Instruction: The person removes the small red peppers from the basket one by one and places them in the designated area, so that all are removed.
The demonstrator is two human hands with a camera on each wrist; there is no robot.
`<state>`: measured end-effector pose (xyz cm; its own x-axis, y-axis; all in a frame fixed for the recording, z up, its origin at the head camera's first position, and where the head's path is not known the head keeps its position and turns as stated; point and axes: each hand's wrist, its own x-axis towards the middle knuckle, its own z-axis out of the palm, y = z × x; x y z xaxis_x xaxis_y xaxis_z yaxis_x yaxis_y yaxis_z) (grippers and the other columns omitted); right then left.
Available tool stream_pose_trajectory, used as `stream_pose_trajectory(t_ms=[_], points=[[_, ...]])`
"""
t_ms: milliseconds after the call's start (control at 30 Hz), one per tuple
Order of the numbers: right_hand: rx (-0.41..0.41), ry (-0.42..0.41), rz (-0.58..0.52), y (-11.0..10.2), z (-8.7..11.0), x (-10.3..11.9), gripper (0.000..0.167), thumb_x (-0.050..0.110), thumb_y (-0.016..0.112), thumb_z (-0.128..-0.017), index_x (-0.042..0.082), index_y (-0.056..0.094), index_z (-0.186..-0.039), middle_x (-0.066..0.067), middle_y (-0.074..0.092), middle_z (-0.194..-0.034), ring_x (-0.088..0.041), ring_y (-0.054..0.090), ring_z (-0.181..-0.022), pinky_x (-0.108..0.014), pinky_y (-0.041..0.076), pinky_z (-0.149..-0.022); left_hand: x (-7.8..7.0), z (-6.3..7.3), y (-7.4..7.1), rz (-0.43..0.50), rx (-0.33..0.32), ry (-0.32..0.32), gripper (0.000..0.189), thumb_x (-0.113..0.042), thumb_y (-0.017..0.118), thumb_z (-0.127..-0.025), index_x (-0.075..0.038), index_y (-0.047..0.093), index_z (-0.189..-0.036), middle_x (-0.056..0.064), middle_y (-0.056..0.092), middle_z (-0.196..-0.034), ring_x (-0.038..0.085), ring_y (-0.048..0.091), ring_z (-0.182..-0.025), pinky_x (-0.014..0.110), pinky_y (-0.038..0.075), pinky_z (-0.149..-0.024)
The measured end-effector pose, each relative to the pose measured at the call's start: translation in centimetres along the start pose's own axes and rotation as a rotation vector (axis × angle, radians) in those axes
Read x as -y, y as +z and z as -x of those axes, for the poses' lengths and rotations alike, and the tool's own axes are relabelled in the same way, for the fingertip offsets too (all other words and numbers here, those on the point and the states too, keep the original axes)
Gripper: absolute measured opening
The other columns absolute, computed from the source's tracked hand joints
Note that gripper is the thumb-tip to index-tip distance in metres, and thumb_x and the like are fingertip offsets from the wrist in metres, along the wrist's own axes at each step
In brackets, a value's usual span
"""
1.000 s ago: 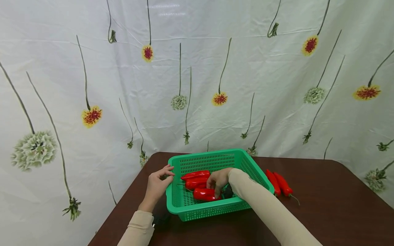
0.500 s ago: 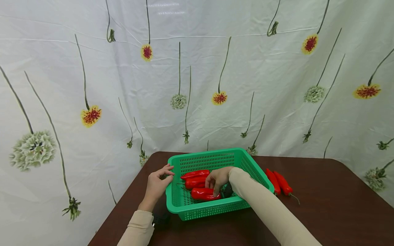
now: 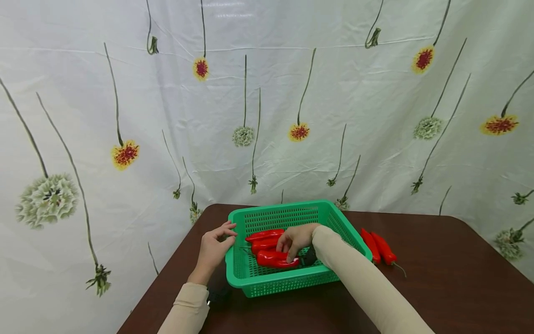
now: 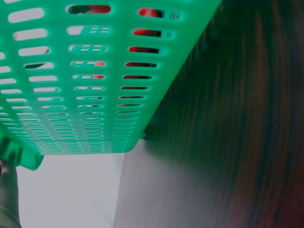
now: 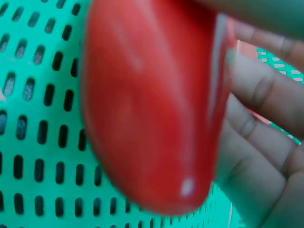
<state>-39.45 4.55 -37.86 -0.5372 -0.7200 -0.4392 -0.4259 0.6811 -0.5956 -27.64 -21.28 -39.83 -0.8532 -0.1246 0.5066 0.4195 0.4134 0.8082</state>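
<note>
The person's right hand (image 3: 297,239) holds a plump, glossy red pepper (image 3: 272,260) between the thumb on one side and curled fingers on the other, so the grip is only as wide as the pepper's body. The right wrist view shows the smooth, rounded end of this pepper, slightly blurred, reaching past the fingers. The pepper is inside a green plastic basket with slotted walls (image 3: 292,277), near its front wall; whether it touches the floor of the basket cannot be told.

The right hand points down into the basket, its wrist bent, and a cream sleeve (image 3: 363,278) crosses above the front right part of the rim. The left hand (image 3: 213,248) is at the basket's left rim, fingers loosely bent and thumb near them; the pictures do not show whether they pinch the rim.

Beyond the held pepper, two more shiny red peppers (image 3: 263,245) lie side by side in the basket. Outside its right wall, two slender red peppers (image 3: 384,250) rest next to each other on the dark brown wooden table (image 3: 442,264). Behind hangs a white cloth printed with flowers (image 3: 271,28).
</note>
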Motion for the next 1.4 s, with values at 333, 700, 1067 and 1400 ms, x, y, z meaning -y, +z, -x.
stream_pose_trajectory(t_ms=[333,700,1067,1400], points=[[-0.023,-0.023,-0.096,-0.1,0.1,-0.1,0.038,0.005,0.072,-0.089,0.008,0.067,-0.126,-0.001,0.067,-0.11,-0.013,0.06,-0.101,-0.031,0.056,-0.088,0.4,-0.3,0.1,0.016,0.005,-0.009,0.013,0.01,0.063,-0.086,0.013,0.073,-0.093,0.027,0.067,-0.125,0.039,0.052,-0.136,0.055,0.046,-0.106],[-0.027,-0.049,-0.152,-0.1,0.1,0.2,0.039,0.004,0.07,-0.091,0.005,0.066,-0.13,-0.002,0.067,-0.114,-0.013,0.06,-0.102,-0.031,0.057,-0.088,4.3,-1.0,0.5,0.026,-0.018,0.008,0.012,0.005,0.066,-0.087,0.003,0.077,-0.091,0.017,0.07,-0.126,0.03,0.054,-0.137,0.051,0.047,-0.106],[-0.037,-0.077,-0.171,-0.2,0.3,0.1,0.04,0.007,0.07,-0.091,0.005,0.065,-0.131,-0.002,0.069,-0.114,-0.013,0.062,-0.101,-0.031,0.057,-0.089,2.6,-0.7,0.5,0.022,-0.006,-0.012,0.013,0.008,0.064,-0.087,0.009,0.075,-0.093,0.022,0.068,-0.127,0.034,0.052,-0.138,0.053,0.046,-0.107],[-0.059,-0.099,-0.188,-0.4,0.5,0.2,0.042,0.008,0.069,-0.092,0.003,0.063,-0.134,-0.003,0.068,-0.118,-0.012,0.062,-0.105,-0.032,0.056,-0.093,2.5,-0.7,0.5,0.028,-0.008,-0.033,0.012,0.008,0.064,-0.087,0.011,0.074,-0.093,0.022,0.068,-0.127,0.033,0.052,-0.138,0.053,0.045,-0.108]])
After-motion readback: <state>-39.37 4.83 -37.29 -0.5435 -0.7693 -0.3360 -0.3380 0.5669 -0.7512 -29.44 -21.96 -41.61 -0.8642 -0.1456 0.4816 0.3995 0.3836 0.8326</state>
